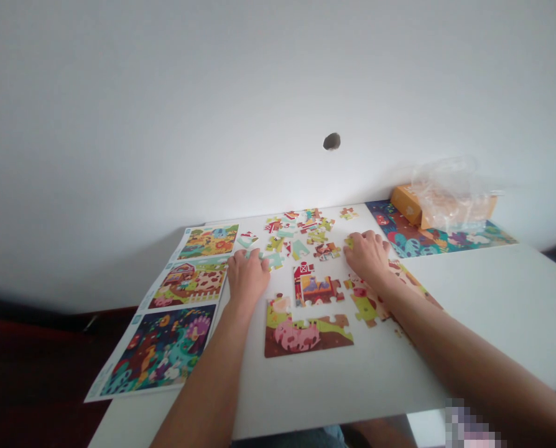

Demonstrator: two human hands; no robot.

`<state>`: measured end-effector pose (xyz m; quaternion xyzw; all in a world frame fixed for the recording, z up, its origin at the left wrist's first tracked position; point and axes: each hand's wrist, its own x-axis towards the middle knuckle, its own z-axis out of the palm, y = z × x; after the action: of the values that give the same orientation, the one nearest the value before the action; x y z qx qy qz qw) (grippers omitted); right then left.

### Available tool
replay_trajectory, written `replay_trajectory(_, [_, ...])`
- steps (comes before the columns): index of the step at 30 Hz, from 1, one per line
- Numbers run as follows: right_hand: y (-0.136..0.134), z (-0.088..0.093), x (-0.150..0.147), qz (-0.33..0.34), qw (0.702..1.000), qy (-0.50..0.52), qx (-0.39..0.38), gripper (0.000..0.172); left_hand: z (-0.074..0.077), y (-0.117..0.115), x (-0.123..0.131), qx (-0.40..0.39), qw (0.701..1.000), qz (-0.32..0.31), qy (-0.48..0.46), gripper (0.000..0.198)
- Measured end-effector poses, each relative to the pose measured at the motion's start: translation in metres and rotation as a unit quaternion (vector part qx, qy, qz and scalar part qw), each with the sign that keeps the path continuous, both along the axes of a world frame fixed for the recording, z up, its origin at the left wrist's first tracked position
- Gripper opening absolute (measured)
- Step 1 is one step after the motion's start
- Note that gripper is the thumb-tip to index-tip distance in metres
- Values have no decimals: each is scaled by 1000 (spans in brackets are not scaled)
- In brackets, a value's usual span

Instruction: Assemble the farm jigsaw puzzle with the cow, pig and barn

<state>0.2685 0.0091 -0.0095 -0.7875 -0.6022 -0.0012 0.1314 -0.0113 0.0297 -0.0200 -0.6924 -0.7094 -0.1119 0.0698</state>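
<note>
- The left hand [247, 278] rests palm down, its fingertips at a pale mint cardboard jigsaw piece [272, 260]; whether they grip it, I cannot tell.
- The right hand [366, 256] rests palm down, well apart from the left, its fingertips at a small yellow-green jigsaw piece [349, 242]; any grip cannot be told.
- Between the hands, a red barn jigsaw section [316, 289] sits just above a partly joined pink pig section [301, 336].
- Loose multicoloured jigsaw pieces [301, 233] cluster near the far edge of the white worktop [399, 367].
- Three printed farmyard picture sheets [161, 351] line its left edge.
- At the far right corner, an orange cardboard box [406, 205] and a crumpled clear plastic bag [450, 196] lie on a dark teal picture [439, 239].
</note>
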Motion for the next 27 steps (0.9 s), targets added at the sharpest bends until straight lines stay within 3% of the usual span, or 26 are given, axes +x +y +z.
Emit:
replay_trajectory(7, [8, -6, 9, -2, 998, 66, 1, 54, -2, -1, 2, 24, 999, 8, -37, 41])
replay_trajectory(9, [10, -8, 10, 5, 996, 93, 13, 59, -1, -2, 4, 52, 996, -22, -70, 39])
replay_trajectory(13, [15, -11, 11, 10, 990, 140, 22, 66, 5, -7, 12, 88, 964, -210, -138, 33])
replay_trajectory(15, [17, -13, 12, 14, 988, 152, 26, 68, 8, -11, 17, 55, 939, -308, -146, 34])
replay_trajectory(17, [18, -13, 12, 22, 987, 155, 30, 68, 9, -15, 20, 7, 921, -364, -140, 40])
replay_trajectory(22, [14, -11, 10, 48, 990, 126, 29, 54, 3, -18, 19, -77, 920, -364, -124, 53])
replay_trajectory(27, [7, -8, 5, 128, 986, 98, 35, 36, 3, -17, 17, -81, 925, -348, -129, 47])
